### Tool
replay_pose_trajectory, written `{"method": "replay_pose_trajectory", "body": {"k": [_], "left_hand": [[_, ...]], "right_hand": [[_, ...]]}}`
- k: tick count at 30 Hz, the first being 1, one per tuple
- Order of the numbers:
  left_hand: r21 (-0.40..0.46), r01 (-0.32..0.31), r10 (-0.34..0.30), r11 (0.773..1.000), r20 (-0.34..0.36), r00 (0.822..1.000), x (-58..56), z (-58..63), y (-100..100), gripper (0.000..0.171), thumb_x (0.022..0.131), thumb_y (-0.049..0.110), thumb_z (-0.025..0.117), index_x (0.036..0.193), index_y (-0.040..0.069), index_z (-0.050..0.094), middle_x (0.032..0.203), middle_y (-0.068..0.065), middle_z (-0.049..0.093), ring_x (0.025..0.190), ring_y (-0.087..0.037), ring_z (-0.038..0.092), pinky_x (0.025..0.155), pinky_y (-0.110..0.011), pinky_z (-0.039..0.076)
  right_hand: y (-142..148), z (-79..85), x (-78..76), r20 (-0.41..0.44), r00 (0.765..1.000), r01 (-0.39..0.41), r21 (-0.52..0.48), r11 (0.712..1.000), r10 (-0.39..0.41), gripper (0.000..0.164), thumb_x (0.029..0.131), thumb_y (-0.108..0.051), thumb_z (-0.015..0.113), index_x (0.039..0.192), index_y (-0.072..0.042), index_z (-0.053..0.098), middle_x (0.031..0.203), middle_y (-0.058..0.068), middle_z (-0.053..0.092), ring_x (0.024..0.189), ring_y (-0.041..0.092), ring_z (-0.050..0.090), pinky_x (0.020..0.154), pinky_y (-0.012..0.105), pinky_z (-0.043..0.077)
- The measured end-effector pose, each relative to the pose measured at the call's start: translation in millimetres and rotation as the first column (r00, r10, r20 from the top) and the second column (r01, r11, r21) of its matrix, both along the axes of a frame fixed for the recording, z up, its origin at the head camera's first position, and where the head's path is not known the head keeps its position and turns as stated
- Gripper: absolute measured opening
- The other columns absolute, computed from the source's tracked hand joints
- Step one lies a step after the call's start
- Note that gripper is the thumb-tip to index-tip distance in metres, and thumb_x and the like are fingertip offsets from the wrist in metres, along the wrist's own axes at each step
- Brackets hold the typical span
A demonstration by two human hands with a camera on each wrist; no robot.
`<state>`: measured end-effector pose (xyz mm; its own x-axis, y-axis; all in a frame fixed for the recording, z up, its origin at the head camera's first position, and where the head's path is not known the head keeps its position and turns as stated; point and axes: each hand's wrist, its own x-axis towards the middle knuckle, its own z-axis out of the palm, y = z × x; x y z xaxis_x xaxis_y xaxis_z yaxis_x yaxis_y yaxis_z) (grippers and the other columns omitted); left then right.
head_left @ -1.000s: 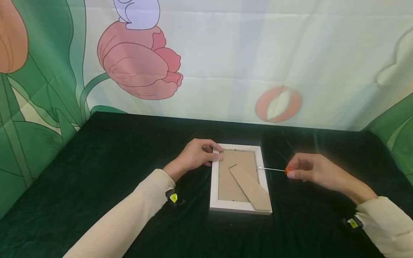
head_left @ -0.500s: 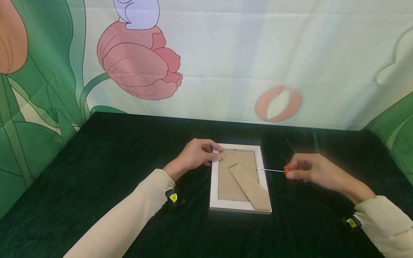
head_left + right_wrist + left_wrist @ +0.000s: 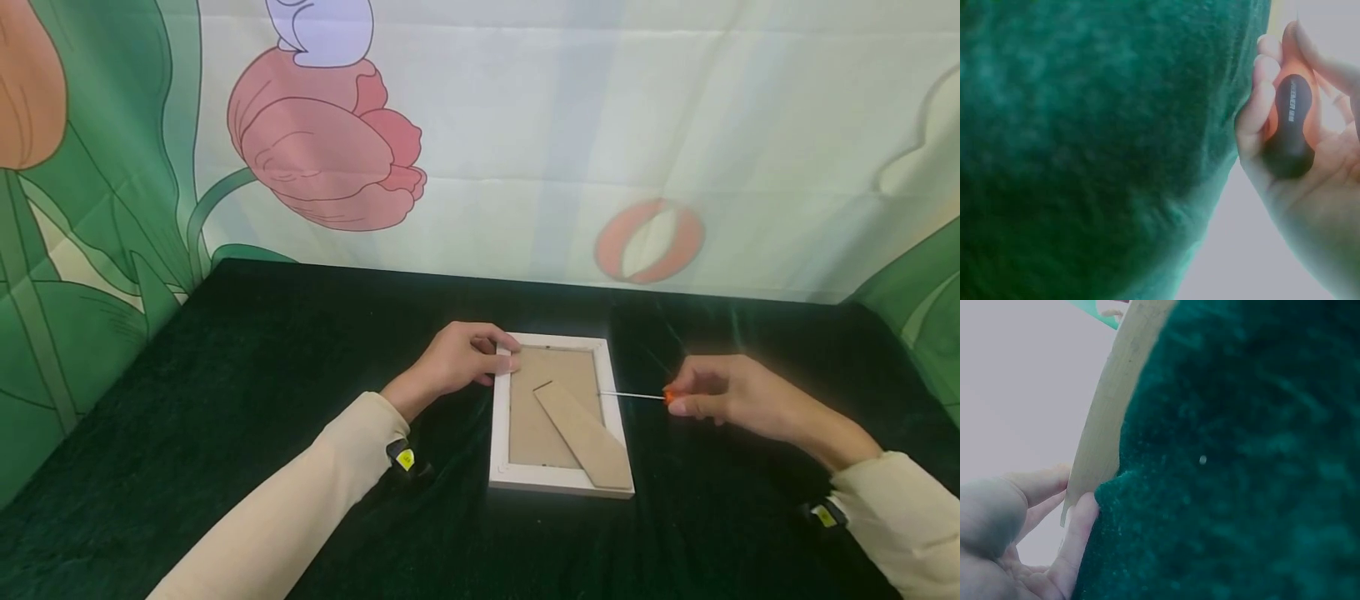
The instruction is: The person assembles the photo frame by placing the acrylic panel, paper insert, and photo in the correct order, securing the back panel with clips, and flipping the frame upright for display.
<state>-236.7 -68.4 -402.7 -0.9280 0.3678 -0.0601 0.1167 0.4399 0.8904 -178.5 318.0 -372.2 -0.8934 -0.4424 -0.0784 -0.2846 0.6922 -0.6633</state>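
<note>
A white picture frame point(image 3: 501, 442) lies back side up, its brown backing board point(image 3: 540, 433) showing and a stand leg point(image 3: 588, 437) slanting over the lower right corner. My left hand point(image 3: 457, 360) grips the frame's upper left edge, thumb on top; in the left wrist view its fingers reach under the frame's side point(image 3: 1100, 419). My right hand point(image 3: 738, 398) holds a screwdriver point(image 3: 1291, 125) by its orange and black handle. The thin shaft point(image 3: 633, 395) points left, its tip at the inner right edge of the frame. Whether the tip touches a metal tab is too small to tell.
Dark green velvet cloth point(image 3: 247, 392) covers the table. Behind it hangs a curtain point(image 3: 510, 150) printed with flowers and leaves. Both wrists wear small black devices with yellow labels.
The screwdriver tip has shifted very slightly along the frame's right inner edge. The left hand keeps its hold, and the frame stays in place.
</note>
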Motion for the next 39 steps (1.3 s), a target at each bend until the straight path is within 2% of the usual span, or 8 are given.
{"method": "replay_pose_trajectory", "body": {"k": [13,27,39], "left_hand": [[0.041,-0.026,0.026,0.999,0.003,1.000,1.9,-2.4,0,0.028,0.093,0.019,0.085,0.120,0.017,0.079,0.104,-0.008,0.068,0.092,-0.026,0.071,0.081,-0.032,0.064],[0.048,-0.028,0.029,0.998,-0.006,1.000,2.9,-0.8,-1,0.029,0.093,0.020,0.085,0.121,0.016,0.078,0.105,-0.008,0.068,0.093,-0.026,0.071,0.082,-0.032,0.063],[0.041,-0.041,0.041,0.998,0.008,0.999,1.6,-1.2,0,0.029,0.092,0.019,0.087,0.119,0.017,0.078,0.105,-0.008,0.068,0.092,-0.026,0.072,0.081,-0.031,0.063]], "right_hand": [[2,2.8,-0.3,0.028,0.999,-0.024,0.004,1.000,0.024,0.011,0.099,-0.025,0.078,0.102,-0.018,0.071,0.093,0.001,0.067,0.083,0.022,0.065,0.068,0.035,0.058],[-2,8.6,-1.4,0.041,0.999,-0.011,0.040,0.999,0.009,0.014,0.098,-0.029,0.080,0.100,-0.020,0.070,0.093,0.001,0.068,0.082,0.024,0.065,0.068,0.037,0.059],[-4,18.2,-7.7,0.068,0.994,-0.085,0.073,0.994,0.080,0.015,0.098,-0.029,0.079,0.098,-0.019,0.067,0.090,0.001,0.068,0.076,0.023,0.065,0.063,0.035,0.058]]}}
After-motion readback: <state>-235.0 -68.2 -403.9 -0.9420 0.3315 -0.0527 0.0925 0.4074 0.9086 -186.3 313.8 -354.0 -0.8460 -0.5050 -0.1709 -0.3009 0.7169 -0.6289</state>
